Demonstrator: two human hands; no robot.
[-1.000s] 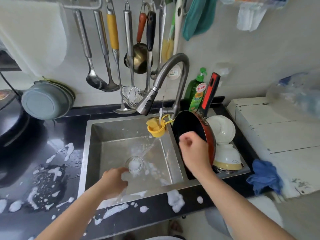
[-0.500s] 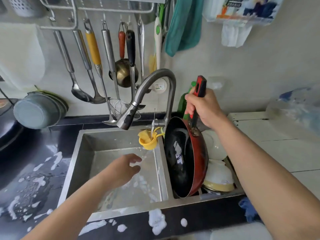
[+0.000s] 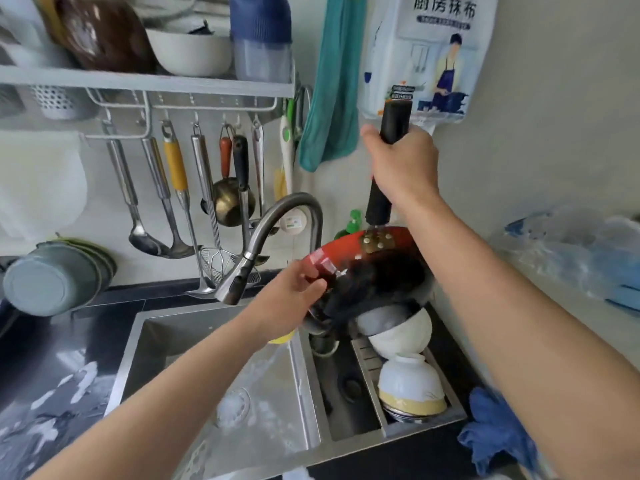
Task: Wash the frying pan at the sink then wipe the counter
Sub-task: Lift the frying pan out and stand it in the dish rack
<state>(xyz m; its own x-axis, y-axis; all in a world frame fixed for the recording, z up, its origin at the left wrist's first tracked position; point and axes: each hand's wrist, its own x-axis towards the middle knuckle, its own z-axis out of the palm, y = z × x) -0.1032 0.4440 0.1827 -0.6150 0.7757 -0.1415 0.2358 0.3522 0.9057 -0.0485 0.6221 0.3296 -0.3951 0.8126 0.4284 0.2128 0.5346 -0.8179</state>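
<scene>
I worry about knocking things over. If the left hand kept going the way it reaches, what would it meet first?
The left hand already touches the frying pan rim; pushing on probably just presses into the pan, though depth is unclear.

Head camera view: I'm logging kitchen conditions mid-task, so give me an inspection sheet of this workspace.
Surface: black counter wet, with white foam patches at the left.
Job's things: frying pan, red outside, held tilted above the white bowls in the right compartment of the sink; blue cloth on the counter's right edge.
Clutter: ladles and skimmers hanging on the wall rail; grey basin propped at the left.
Grippers: right hand grips the pan's black handle; left hand holds the pan's rim.
Cables: nothing seen.
Surroundings: faucet over the sink; teal towel hanging on the wall.
</scene>
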